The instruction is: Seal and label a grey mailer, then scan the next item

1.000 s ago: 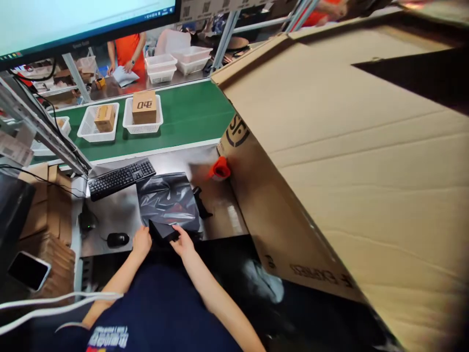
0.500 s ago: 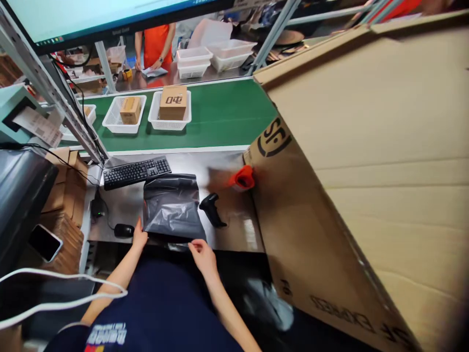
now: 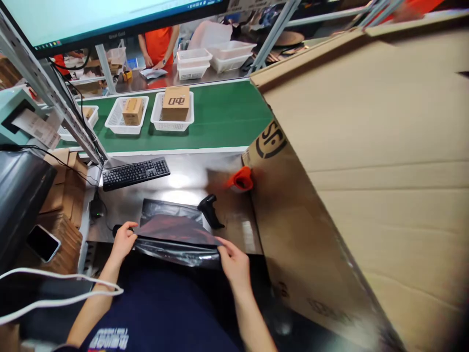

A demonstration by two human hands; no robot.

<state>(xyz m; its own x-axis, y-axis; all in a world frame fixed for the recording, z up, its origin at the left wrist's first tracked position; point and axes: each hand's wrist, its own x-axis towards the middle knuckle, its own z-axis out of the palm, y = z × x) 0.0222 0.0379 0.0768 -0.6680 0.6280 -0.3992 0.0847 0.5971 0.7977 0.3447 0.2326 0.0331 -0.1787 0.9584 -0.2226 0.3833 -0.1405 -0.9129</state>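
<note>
Holding the dark plastic mailing bag [image 3: 179, 231] spread across the front of the metal worktop [image 3: 185, 178], you had both hands engaged at its near edge. Your left hand [image 3: 123, 242] was clamped on the left corner between thumb and fingers, just beside the mouse [image 3: 116, 230], which it partly hid. Your right hand [image 3: 235, 264] was clamped on the right corner in the same manner. The bag's far part lay on the worktop; its near part reached past the front edge, toward your torso. A dark line ran along the film between the two grips; whether it marked a parted mouth or only a fold could not be told.

The step in hand was judged to be the spreading of the bag's near edge. The next move called for equal tension at both corners, so that the film neither slipped nor creased, and for clearance from the barcode scanner [image 3: 210, 210], just beside the bag on the right; contact between them could not be confirmed. The keyboard [image 3: 136, 174] lay beyond the bag, apart from it. The large SF carton [image 3: 280, 200] stood along the worktop's right side.
</note>
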